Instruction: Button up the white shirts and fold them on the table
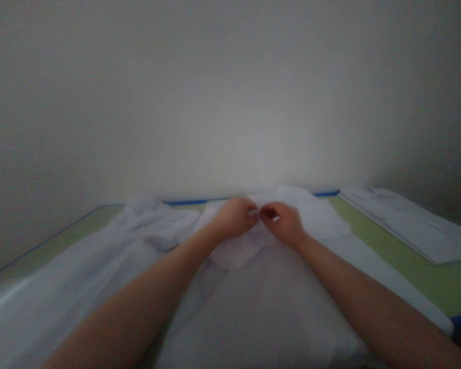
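Observation:
A white garment [253, 297] lies spread over a green table [426, 271] in front of me. Both my forearms reach out over it. My left hand [236, 218] and my right hand [284, 223] meet at the garment's far end, near what looks like its collar [238, 251]. Each hand has its fingers curled and pinched together on the white cloth where the two hands touch. The picture is blurred, so I cannot make out what small part of the cloth sits between the fingertips.
A second white cloth [411, 225], folded flat, lies at the table's right side. A loose part of the garment [153, 225] bunches at the back left. The table has a blue edge [188, 202] and stands against a plain pale wall [230, 102].

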`<state>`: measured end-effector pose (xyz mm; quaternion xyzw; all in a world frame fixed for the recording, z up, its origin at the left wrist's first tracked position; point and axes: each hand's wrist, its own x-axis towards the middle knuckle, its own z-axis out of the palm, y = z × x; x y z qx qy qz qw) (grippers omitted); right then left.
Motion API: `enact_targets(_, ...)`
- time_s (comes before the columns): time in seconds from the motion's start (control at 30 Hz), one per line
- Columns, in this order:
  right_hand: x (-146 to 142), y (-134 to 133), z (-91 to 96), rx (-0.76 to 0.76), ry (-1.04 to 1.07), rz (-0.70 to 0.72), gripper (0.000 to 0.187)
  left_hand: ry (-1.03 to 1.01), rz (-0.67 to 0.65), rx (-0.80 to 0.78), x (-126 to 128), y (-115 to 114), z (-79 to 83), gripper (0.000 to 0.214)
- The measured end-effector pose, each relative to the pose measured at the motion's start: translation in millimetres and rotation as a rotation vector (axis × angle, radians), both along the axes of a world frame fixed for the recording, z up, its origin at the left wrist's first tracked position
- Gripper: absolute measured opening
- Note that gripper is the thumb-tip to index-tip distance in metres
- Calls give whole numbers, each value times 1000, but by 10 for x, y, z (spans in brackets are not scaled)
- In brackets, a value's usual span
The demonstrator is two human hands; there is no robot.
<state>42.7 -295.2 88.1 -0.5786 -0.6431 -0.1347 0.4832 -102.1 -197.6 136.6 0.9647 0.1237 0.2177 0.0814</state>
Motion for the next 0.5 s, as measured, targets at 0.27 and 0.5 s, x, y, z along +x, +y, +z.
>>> enact_targets(0.27,13,5,27,4,-164,35,10,21,83,-428,48,121,-94,39)
enact_targets(0.5,-5,17,34,-53,-129,59,16,10,93,-479,67,136,-125,35)
